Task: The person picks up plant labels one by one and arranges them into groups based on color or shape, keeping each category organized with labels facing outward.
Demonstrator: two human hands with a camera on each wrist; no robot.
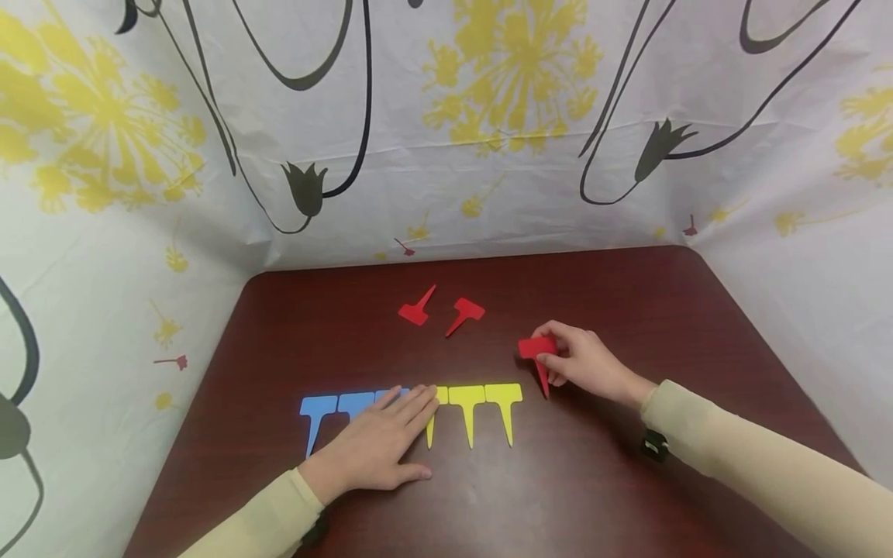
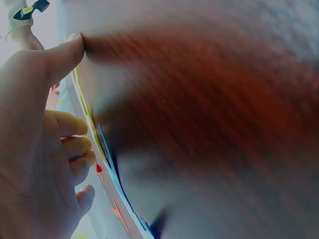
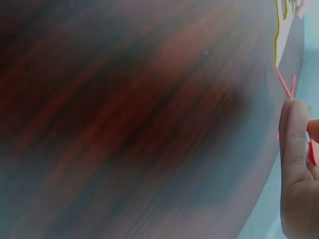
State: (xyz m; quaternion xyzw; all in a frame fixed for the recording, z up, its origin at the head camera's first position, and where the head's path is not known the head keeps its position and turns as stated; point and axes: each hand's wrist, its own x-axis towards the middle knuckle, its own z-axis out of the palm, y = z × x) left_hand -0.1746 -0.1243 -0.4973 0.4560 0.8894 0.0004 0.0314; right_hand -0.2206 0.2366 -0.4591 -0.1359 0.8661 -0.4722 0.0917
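Note:
Several T-shaped plastic plant labels lie side by side in a row: blue plant labels [image 1: 318,407] at the left, yellow plant labels [image 1: 467,395] at the right. My left hand [image 1: 377,446] rests over the middle of this row with its fingers extended, covering parts of the blue ones and one yellow one. To the right of the last yellow label, my right hand [image 1: 593,366] pinches a red plant label [image 1: 533,346] between thumb and fingers, its stem directed down toward me. In the right wrist view, the thumb [image 3: 295,142] hides much of that label.
Two loose red plant labels, a left one [image 1: 415,312] and a right one [image 1: 469,309], lie farther back on the dark red-brown wooden table [image 1: 488,511]. A patterned white cloth [image 1: 446,194] hangs behind and along both sides of the table.

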